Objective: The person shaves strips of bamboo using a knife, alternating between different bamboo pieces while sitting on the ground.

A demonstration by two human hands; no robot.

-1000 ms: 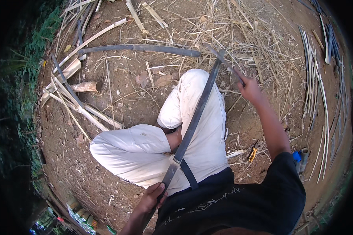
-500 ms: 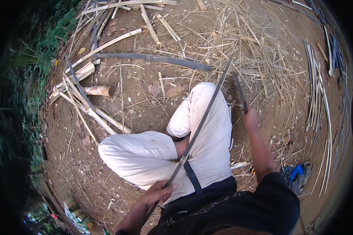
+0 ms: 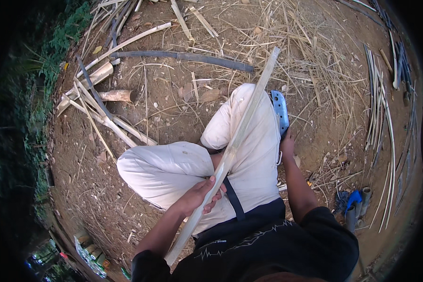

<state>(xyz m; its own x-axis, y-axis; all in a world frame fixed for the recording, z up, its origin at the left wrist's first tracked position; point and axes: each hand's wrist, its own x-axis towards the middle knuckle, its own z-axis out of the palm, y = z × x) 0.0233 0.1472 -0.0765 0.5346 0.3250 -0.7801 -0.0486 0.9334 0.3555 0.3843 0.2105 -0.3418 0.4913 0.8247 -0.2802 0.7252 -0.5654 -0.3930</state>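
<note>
My left hand is closed around a long split bamboo strip. The strip slants across my lap from beside my left forearm to beyond my right knee, its pale, flat inner face upward. In my right hand, a broad knife with several holes in its blade stands beside my right knee. Its flat, bluish side shows, and its handle is mostly hidden by my fingers. The blade is apart from the strip. My crossed legs in off-white trousers lie beneath the strip.
A dark bamboo length lies ahead on the dirt. Thin shavings heap at the upper right. Split pieces and a short log lie left; long strips line the right. Dark tubes and a blue cloth are at the lower right.
The bamboo strip has turned from its narrow dark edge to its pale broad face. My right hand has moved nearer my knee, and the knife has rotated to show its flat side.
</note>
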